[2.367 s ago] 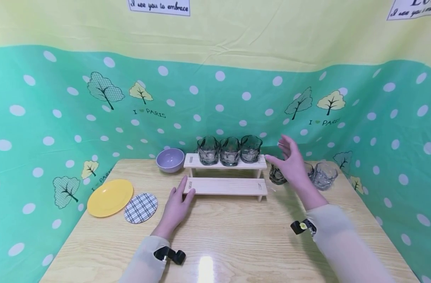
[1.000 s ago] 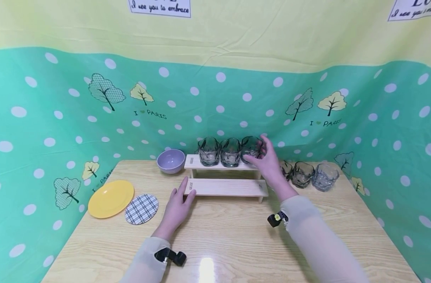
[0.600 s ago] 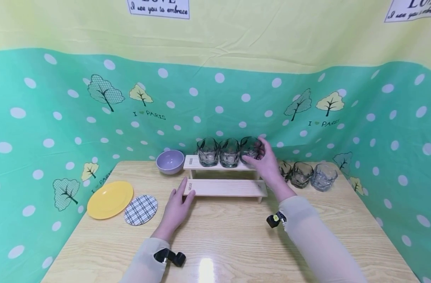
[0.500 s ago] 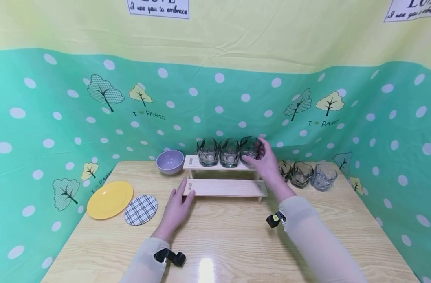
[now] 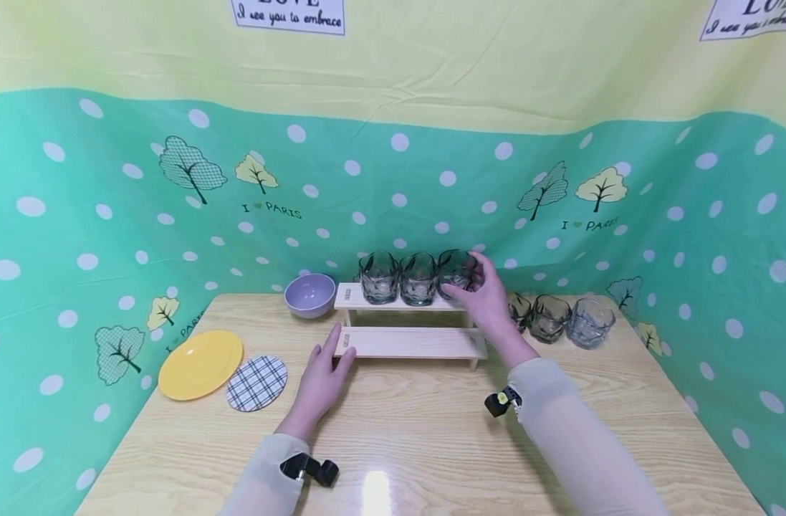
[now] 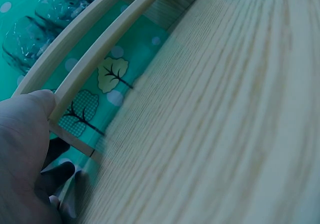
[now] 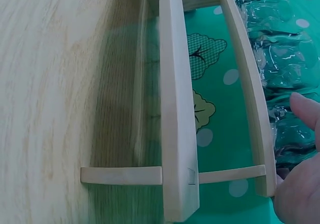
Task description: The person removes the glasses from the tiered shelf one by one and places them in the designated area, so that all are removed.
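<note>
My right hand (image 5: 486,297) holds a dark-tinted drinking glass (image 5: 453,276), thumb on the near side and fingers round its right side. That glass stands at the right end of the upper tier of a two-tier wooden rack (image 5: 412,342). To its left on the same tier are a second glass (image 5: 418,281) and a third glass (image 5: 379,278). My left hand (image 5: 322,376) rests against the left end of the lower tier, thumb at the front edge and index finger along the side. In the left wrist view, its other fingers hang loosely below the tier.
Several more glasses (image 5: 550,319) stand in a row on the table (image 5: 418,430) right of the rack, one partly hidden by my right arm. A purple bowl (image 5: 310,295), yellow plate (image 5: 201,365) and checked round coaster (image 5: 257,383) lie to the left. A patterned curtain (image 5: 393,172) hangs behind.
My right hand has moved left from above the glasses on the table to the right-hand glass on the upper tier, and now holds it. The left hand has stayed in place.
</note>
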A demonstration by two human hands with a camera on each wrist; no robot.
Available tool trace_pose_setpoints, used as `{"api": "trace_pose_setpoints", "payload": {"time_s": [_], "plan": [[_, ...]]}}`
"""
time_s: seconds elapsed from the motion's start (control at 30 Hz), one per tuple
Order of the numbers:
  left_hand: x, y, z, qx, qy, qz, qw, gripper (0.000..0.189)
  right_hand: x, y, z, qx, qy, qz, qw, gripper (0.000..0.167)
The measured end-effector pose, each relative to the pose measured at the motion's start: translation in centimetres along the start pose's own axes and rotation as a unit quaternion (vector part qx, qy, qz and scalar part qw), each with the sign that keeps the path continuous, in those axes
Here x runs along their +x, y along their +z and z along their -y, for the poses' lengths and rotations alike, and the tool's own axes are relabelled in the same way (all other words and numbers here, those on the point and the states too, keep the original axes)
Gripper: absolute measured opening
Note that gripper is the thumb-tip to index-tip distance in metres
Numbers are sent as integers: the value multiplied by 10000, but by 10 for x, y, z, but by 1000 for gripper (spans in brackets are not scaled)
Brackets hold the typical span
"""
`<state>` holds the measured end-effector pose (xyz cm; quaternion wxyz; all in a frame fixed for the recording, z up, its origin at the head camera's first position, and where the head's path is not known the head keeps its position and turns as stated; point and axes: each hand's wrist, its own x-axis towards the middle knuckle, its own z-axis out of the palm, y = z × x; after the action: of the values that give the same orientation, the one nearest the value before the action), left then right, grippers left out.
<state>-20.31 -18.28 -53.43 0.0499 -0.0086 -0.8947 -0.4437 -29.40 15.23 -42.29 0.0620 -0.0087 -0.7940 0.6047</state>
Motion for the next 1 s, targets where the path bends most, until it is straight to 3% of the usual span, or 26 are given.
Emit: {"api": "trace_pose_setpoints", "payload": {"time_s": [0.5,1.0], "plan": [[0,0,1,36,-13,16,10000,77,-3,-3,-2,157,-16,-294,9994,101],[2,-1,2,3,-25,61,10000,78,-26,-30,7,-117,-222,-278,9993,102]]}}
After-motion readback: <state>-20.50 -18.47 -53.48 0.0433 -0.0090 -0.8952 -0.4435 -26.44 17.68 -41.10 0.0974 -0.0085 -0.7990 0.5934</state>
